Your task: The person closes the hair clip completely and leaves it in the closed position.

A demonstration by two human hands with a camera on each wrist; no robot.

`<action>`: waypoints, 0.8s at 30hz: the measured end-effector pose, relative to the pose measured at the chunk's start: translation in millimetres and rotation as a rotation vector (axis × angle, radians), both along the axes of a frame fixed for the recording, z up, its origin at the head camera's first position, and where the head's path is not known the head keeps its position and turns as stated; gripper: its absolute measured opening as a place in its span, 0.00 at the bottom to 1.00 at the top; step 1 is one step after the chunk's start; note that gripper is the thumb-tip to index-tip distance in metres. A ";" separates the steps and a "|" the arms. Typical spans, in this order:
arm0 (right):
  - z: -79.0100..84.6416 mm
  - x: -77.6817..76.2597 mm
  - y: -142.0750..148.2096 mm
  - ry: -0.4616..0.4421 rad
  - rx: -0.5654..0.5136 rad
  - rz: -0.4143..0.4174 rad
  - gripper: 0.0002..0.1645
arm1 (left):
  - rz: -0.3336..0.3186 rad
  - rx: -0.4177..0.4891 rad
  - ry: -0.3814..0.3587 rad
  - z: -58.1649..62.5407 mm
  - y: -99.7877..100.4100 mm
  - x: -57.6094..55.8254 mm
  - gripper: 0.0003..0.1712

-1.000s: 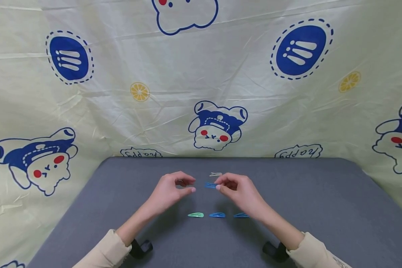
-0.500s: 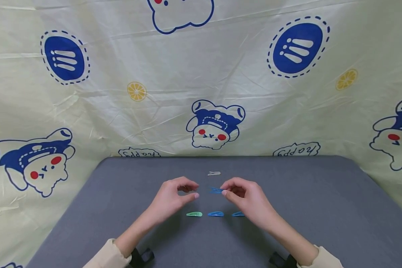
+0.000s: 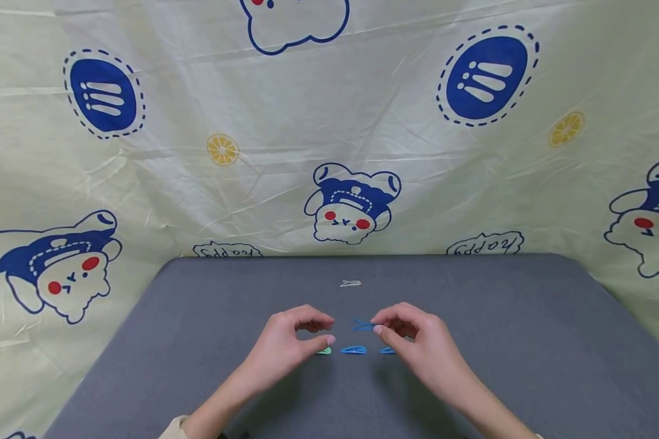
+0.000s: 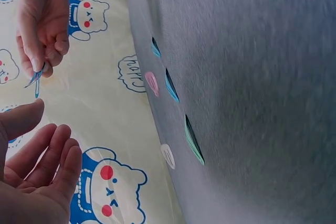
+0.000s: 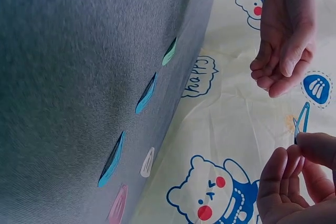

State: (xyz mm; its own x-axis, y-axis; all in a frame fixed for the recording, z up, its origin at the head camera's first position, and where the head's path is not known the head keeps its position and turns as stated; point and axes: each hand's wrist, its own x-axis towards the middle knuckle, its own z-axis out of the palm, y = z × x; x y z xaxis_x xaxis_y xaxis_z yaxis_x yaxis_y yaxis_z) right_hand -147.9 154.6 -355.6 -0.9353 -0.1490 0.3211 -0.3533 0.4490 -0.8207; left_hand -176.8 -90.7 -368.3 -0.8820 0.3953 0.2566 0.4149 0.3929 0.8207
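My right hand pinches a blue snap hair clip between thumb and fingers, above the table. The right wrist view shows this clip with its two arms spread apart. My left hand is raised opposite it, thumb and fingers apart, holding nothing. Below lie a green hair clip, partly hidden by the left thumb, a blue hair clip, and another blue hair clip partly behind the right hand. A white hair clip lies farther back. Both wrist views show a pink hair clip.
The dark grey table carries the clips. Behind it hangs a pale printed cloth with cartoon bears and blue badges, reaching round both sides.
Both hands have come nearer my body and lower in the head view, the right one bringing the blue hair clip along. The left thumb now covers part of the green clip.
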 end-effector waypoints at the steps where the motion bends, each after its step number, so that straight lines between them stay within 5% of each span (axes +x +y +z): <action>1: -0.1 2.2 0.3 0.006 -0.005 -0.001 0.10 | -0.001 0.007 0.001 0.0 0.6 1.7 0.11; 24: -0.9 37.7 -6.1 0.005 -0.061 -0.043 0.05 | -0.016 0.156 -0.018 7.1 14.8 34.7 0.11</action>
